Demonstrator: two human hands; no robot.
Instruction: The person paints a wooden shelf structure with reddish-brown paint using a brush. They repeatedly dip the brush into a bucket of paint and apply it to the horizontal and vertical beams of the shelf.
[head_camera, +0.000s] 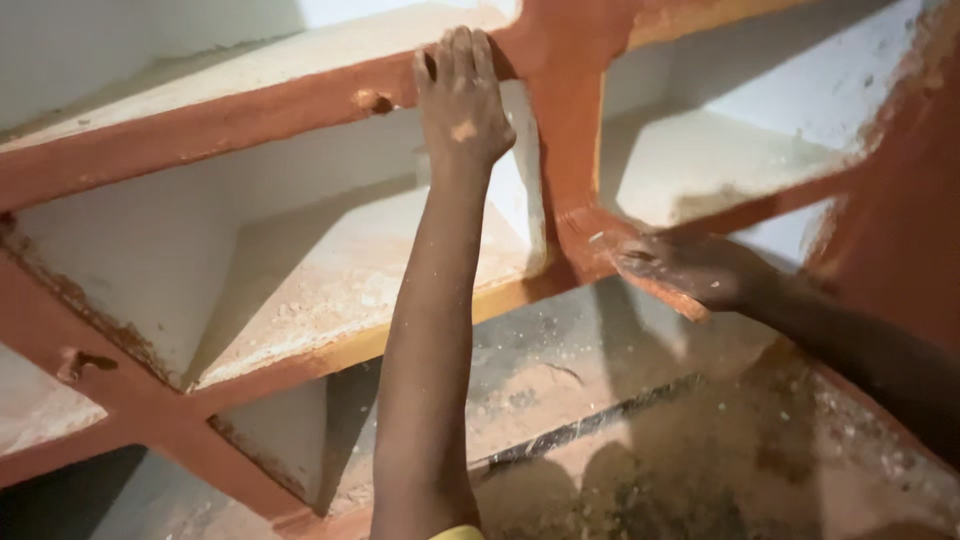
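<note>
A built-in wall shelf unit has a red-brown painted frame (250, 115) and whitish compartments. My left hand (460, 95) reaches up and grips the front edge of the upper shelf board, fingers curled over it next to the vertical red post (565, 130). My right hand (690, 268) rests flat on the red edge of the middle shelf where it meets the post, and looks blurred. Whether it holds anything under the palm cannot be told. Both hands are dusted with paint or powder.
Dust and pale debris lie in the middle compartment (340, 280) and the lower compartment (560, 370). A dark thin strip (590, 425) lies across the lower shelf. A red-brown wall (900, 220) stands at the right. Small knobs stick out of the frame at the left (85, 365).
</note>
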